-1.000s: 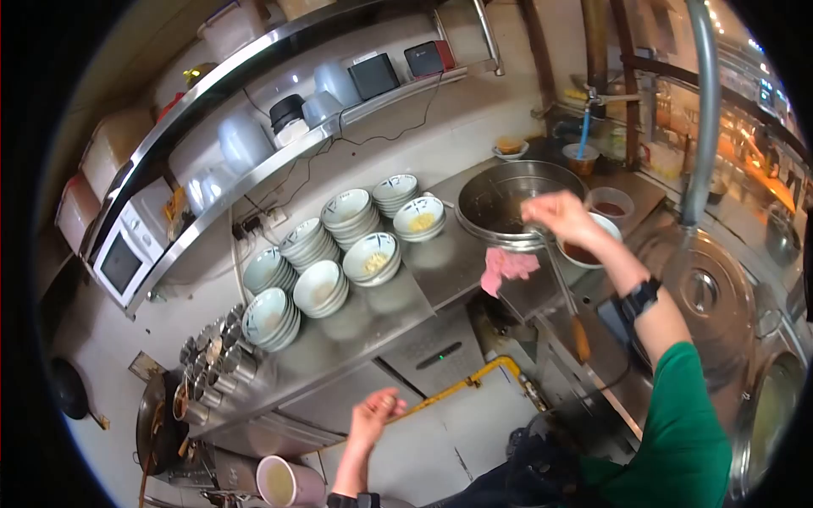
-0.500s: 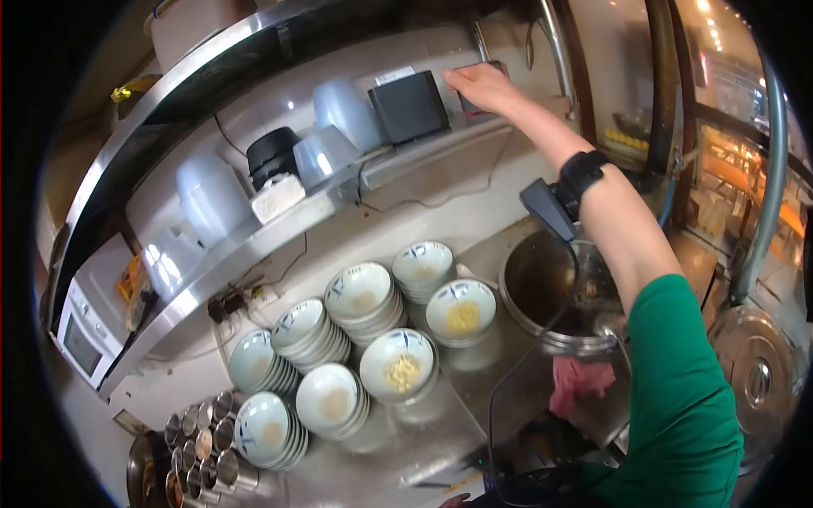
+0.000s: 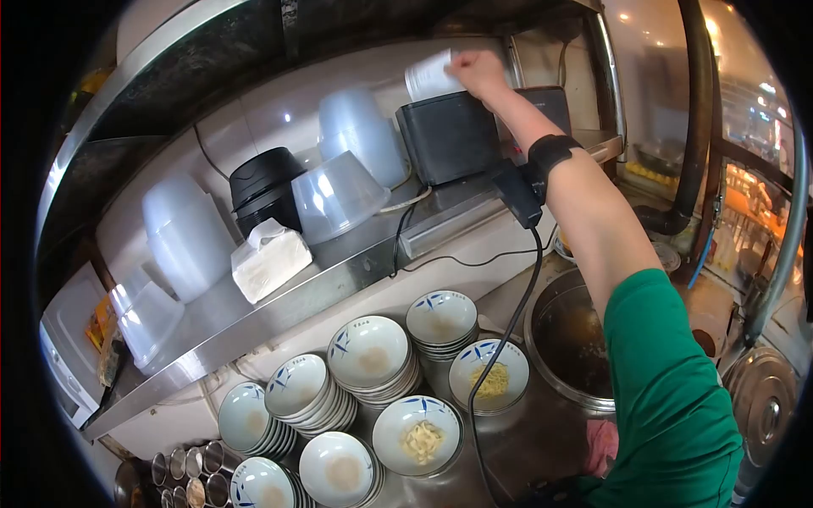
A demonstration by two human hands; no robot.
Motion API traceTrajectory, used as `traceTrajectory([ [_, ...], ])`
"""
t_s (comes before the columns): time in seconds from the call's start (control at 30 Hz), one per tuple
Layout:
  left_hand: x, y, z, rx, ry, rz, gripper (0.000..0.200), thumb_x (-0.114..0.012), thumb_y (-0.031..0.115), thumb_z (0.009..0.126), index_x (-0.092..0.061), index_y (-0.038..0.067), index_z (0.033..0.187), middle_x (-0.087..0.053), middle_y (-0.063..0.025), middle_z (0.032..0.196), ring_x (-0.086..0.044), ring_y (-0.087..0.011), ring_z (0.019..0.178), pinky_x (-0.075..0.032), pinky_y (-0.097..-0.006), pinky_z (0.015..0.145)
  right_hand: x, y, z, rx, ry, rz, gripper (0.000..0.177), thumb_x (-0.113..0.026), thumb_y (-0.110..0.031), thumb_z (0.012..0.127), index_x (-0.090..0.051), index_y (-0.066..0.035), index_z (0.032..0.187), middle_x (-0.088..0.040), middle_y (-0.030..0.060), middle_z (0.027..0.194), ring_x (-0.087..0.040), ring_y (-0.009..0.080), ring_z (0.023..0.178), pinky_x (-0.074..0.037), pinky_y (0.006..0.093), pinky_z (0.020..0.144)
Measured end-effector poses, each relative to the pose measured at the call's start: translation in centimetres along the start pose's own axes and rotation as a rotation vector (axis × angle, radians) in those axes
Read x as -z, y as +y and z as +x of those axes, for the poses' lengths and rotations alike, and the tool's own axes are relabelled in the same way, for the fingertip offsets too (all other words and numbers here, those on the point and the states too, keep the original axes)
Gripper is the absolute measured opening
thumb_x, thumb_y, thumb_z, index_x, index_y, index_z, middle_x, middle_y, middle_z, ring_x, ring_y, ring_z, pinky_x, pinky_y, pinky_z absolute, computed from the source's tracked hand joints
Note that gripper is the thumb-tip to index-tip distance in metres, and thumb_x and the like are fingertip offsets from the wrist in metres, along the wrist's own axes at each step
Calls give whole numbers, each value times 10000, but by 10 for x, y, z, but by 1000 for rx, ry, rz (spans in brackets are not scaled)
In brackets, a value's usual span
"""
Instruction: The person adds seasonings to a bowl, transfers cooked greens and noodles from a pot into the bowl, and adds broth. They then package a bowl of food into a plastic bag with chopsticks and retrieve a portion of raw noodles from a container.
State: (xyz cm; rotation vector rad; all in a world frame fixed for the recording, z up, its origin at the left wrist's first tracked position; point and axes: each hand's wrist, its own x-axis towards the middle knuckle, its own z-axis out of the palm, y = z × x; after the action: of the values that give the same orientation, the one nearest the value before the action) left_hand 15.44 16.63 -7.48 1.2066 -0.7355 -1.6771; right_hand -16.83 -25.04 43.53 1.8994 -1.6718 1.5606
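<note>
Up on the metal shelf, my right hand (image 3: 481,73) pinches the edge of a white printed paper slip (image 3: 432,77) that rises above a black box-shaped device (image 3: 449,140). A black band (image 3: 552,151) with a device and cable is strapped around my right wrist. Below the shelf, one bowl (image 3: 419,436) holds pale chopped pieces and another bowl (image 3: 489,378) holds thin yellowish shreds. My left hand is out of the frame.
Clear plastic tubs (image 3: 339,199), black containers (image 3: 264,188) and a tissue pack (image 3: 271,262) line the shelf (image 3: 339,284). Stacked bowls (image 3: 371,351) stand on the counter beside a large pot (image 3: 572,339). Metal cups (image 3: 195,466) are at lower left, a pink cloth (image 3: 601,444) at lower right.
The view has shifted closer to the shelf. My right hand has come to the paper slip above the black device and taken hold of it; the slip now stands higher.
</note>
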Motion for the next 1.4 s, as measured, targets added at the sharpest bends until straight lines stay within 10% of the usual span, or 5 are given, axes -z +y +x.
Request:
traceTrajectory([
  [0.13, -2, 23, 26, 56, -36, 136, 418, -510, 363, 850, -541, 16, 1081, -595, -103, 954, -564, -161, 859, -452, -305, 766, 23, -17, -44, 209, 275, 1005, 277, -623, -192, 754, -583, -2, 952, -612, 64, 824, -569, 99, 665, -475, 221, 606],
  [0.3, -58, 102, 75, -215, -344, 314, 432, -472, 317, 876, -483, -32, 1131, -620, -127, 898, -605, -177, 809, -478, -305, 754, 59, 0, -253, 73, -99, 516, 261, -607, -172, 785, -560, -8, 982, -620, 14, 775, -561, 55, 644, -448, 187, 569],
  [0.43, -131, 157, 104, -354, -600, 429, 661, -324, 520, 866, -418, -47, 1191, -559, -146, 1074, -550, -216, 974, -405, -350, 880, 79, 29, -377, -249, -479, 840, 205, -550, -26, 821, -543, 44, 1013, -612, 77, 911, -563, 88, 847, -457, 216, 750],
  [0.67, -265, 118, 97, -46, -947, 38, 583, -200, 422, 923, -285, -33, 1279, -390, -113, 1277, -387, -193, 1173, -276, -337, 986, 157, 60, -493, -698, -309, 662, 204, -557, -51, 824, -551, 34, 1009, -622, 69, 877, -565, 72, 798, -461, 206, 702],
  [1.4, -459, -63, -184, 344, -1717, 290, 501, -282, 310, 925, -254, -16, 1304, -385, -140, 1257, -427, -203, 1136, -365, -325, 933, 450, -18, -738, -911, 494, 232, 180, -571, -82, 822, -575, 42, 953, -611, 32, 741, -555, 49, 656, -459, 186, 601],
])
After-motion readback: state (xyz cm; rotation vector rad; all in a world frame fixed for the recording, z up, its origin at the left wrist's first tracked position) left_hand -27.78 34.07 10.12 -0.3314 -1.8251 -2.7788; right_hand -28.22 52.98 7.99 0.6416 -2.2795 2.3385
